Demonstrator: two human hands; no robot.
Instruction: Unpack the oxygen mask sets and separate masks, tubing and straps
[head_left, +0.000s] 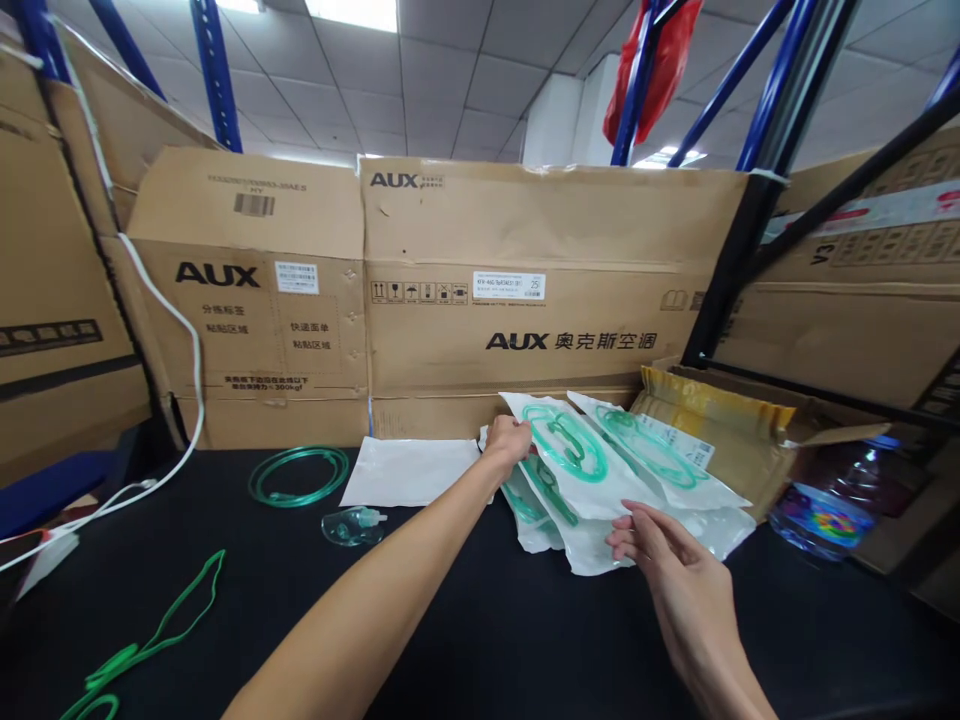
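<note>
My left hand (510, 440) is stretched far forward and pinches the upper left corner of a clear sealed packet with green tubing inside (577, 455). That packet tops a fanned stack of several like packets (660, 465) leaning on an open carton. My right hand (660, 550) rests with fingers spread on the lower edge of the stack. To the left lie an empty white pouch (409, 472), a loose coil of green tubing (298, 476) and a clear face mask (352, 526).
The black table (480, 630) is walled by large AUX cardboard boxes (525, 290). An open carton with yellow lining (720, 420) and a water bottle (832, 505) stand at right. A green strap (150, 640) and white cable (180, 340) lie at left.
</note>
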